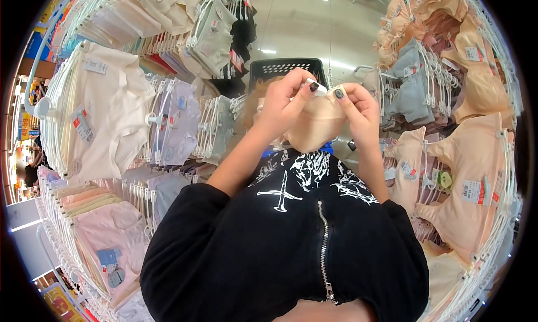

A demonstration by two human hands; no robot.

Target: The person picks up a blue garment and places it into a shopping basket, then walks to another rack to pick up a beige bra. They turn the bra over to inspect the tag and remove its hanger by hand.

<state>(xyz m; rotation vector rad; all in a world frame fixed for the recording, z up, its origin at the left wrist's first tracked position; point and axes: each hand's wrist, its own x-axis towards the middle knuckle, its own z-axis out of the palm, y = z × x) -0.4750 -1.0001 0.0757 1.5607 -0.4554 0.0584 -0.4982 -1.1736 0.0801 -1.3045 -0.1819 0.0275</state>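
Observation:
A smooth beige undergarment (316,129) hangs from both my hands in front of my chest; folds hide whether it is a bra or briefs. My left hand (287,102) pinches its upper edge beside a small white piece (321,90), which looks like part of a hanger. Thumb and fingers of my right hand (358,108) are closed on the garment's other upper corner. Just beyond the hands stands a dark shopping basket (286,66) with a perforated wall, its contents mostly covered by my hands and the garment.
On the left, racks carry white briefs (109,109), lilac briefs (175,120) and pink briefs (109,232) on white hangers. Beige bras (468,176) and grey bras (412,81) hang on the right. The pale tiled floor (302,25) runs between the racks.

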